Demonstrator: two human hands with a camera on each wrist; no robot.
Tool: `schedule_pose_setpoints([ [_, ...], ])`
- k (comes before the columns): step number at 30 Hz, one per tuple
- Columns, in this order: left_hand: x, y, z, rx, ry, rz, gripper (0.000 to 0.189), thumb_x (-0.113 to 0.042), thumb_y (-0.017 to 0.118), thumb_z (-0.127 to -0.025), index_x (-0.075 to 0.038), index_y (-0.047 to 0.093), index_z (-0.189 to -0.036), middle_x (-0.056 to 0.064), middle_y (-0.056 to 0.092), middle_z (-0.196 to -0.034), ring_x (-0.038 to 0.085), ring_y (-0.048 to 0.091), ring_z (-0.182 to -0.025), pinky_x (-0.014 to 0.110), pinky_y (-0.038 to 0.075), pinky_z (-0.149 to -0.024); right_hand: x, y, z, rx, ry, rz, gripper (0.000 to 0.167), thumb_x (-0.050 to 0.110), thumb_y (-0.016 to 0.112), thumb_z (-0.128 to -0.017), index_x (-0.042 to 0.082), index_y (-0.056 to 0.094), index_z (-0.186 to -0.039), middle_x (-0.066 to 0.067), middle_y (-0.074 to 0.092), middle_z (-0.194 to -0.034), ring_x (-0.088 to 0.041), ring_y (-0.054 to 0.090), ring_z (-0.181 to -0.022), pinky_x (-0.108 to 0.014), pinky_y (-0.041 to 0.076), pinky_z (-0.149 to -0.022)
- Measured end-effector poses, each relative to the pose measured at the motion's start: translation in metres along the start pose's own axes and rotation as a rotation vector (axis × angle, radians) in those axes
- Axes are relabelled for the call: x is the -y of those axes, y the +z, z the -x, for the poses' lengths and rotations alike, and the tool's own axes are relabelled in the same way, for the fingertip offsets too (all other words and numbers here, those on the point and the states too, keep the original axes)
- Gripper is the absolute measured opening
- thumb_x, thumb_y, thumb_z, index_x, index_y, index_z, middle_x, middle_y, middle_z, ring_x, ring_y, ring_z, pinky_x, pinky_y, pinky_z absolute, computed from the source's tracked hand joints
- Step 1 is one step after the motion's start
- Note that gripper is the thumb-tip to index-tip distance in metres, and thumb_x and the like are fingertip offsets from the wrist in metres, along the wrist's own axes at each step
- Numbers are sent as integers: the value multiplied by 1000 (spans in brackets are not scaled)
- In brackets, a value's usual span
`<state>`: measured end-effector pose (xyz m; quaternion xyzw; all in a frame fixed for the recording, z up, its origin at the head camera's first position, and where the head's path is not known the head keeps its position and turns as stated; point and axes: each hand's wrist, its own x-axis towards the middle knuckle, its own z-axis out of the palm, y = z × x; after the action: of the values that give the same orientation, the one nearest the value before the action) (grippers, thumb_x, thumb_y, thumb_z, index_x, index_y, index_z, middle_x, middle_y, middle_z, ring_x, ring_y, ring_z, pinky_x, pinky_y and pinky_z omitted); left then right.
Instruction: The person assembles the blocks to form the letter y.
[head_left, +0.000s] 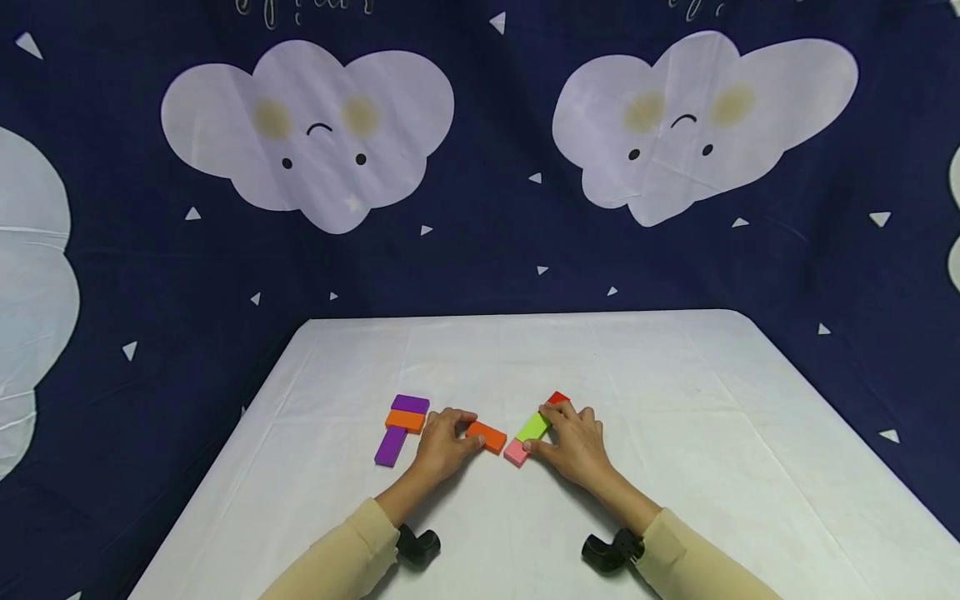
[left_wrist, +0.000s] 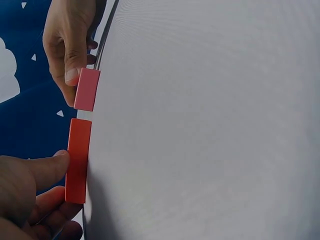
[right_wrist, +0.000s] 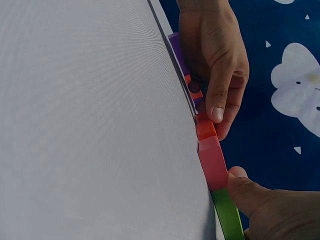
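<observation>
My left hand (head_left: 442,442) pinches an orange block (head_left: 487,437) by its left part, thumb on the near side and fingers beyond. A row of a pink block (head_left: 515,453), a lime-green block (head_left: 532,427) and a red block (head_left: 557,398) slants away to the right. My right hand (head_left: 573,442) holds this row, thumb at the pink and green blocks, fingers by the green and red ones. In the left wrist view, a narrow gap parts the orange block (left_wrist: 77,162) from the pink block (left_wrist: 87,90). The right hand partly covers the red block.
Left of my left hand lies a joined group: a purple block (head_left: 410,403) at the back, an orange block (head_left: 406,421) in the middle and another purple block (head_left: 391,447) slanting nearer. A white cloth covers the table (head_left: 675,375). Behind hangs a dark blue curtain (head_left: 487,267) with clouds.
</observation>
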<state>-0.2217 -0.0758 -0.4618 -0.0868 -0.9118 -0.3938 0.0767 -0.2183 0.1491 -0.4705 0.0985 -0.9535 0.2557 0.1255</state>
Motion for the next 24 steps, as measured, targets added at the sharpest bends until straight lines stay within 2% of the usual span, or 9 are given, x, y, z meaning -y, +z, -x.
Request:
schedule_pose_setpoints([
  [9, -4, 0, -2, 29, 39, -17, 35, -13, 75, -76, -5, 69, -109, 10, 67, -102, 17, 45, -85, 26, 34, -70, -1, 1, 1, 6, 0, -7, 63, 45, 78, -70, 11, 63, -121, -4, 59, -116, -24, 40, -84, -33, 25, -70],
  [24, -7, 3, -7, 64, 65, -5, 33, -12, 73, -78, -5, 69, -110, 9, 67, -106, 18, 46, -89, 26, 33, -73, -1, 0, 1, 4, -14, -16, 63, 44, 78, -70, 11, 63, -122, -4, 58, -116, -24, 39, -85, -33, 25, -69],
])
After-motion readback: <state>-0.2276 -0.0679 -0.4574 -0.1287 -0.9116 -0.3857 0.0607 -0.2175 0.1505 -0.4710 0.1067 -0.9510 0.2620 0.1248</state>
